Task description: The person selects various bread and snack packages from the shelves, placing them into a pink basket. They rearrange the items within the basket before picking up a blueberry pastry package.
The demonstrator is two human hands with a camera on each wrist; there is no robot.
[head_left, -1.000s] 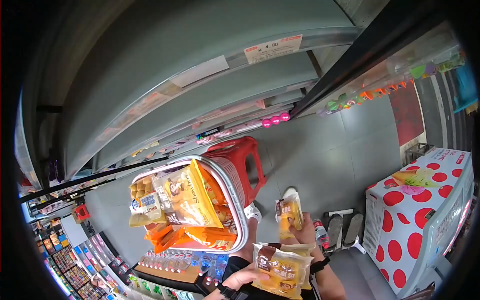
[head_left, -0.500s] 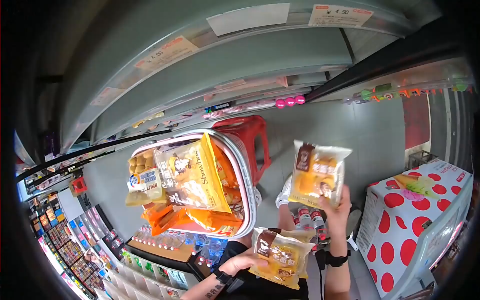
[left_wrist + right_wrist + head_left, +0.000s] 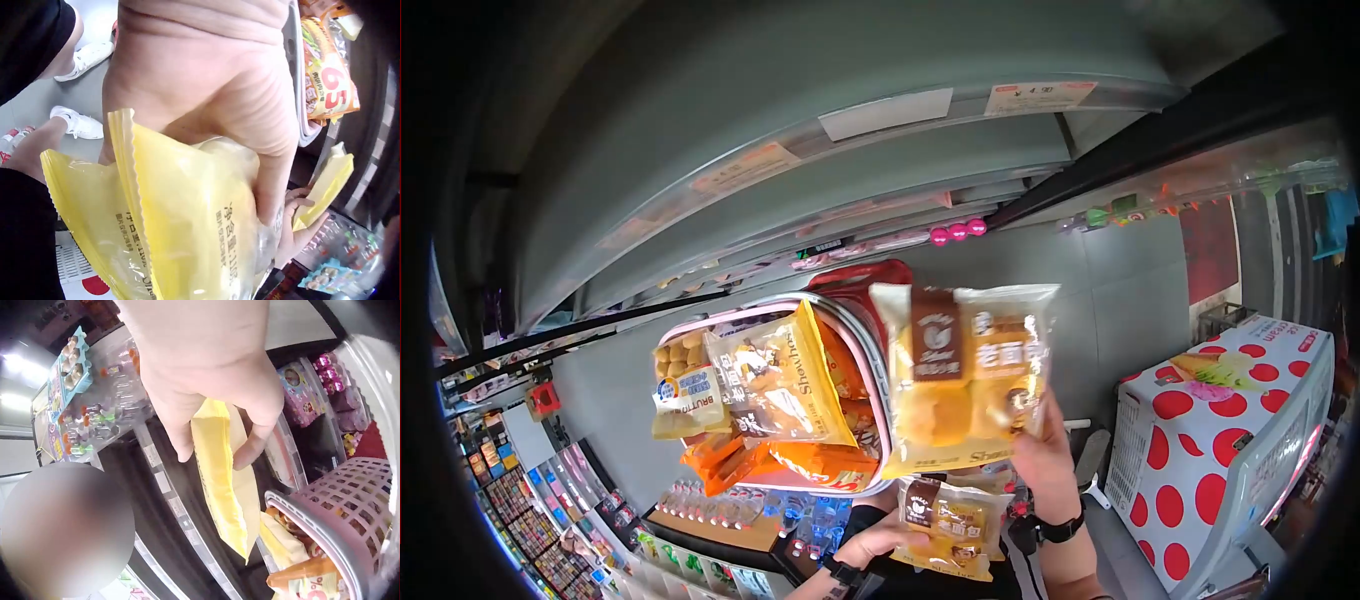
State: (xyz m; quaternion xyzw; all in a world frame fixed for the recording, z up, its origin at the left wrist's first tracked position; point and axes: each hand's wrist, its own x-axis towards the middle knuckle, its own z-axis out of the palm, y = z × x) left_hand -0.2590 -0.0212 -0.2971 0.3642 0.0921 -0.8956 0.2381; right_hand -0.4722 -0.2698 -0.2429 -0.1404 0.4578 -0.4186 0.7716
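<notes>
Your right hand (image 3: 1045,450) pinches a yellow plastic bread packet with a brown label (image 3: 960,375) by its lower corner, holding it up in front of the grey shelf edges (image 3: 830,170), just right of the basket. Your left hand (image 3: 880,540) grips a second, smaller yellow bread packet (image 3: 945,525) low near your body. The pink and grey plastic shopping basket (image 3: 870,350) rests on your left forearm, packed full: a yellow snack bag (image 3: 785,375) on top, orange packets (image 3: 800,462) beneath, a small bun pack (image 3: 685,390) at the left.
</notes>
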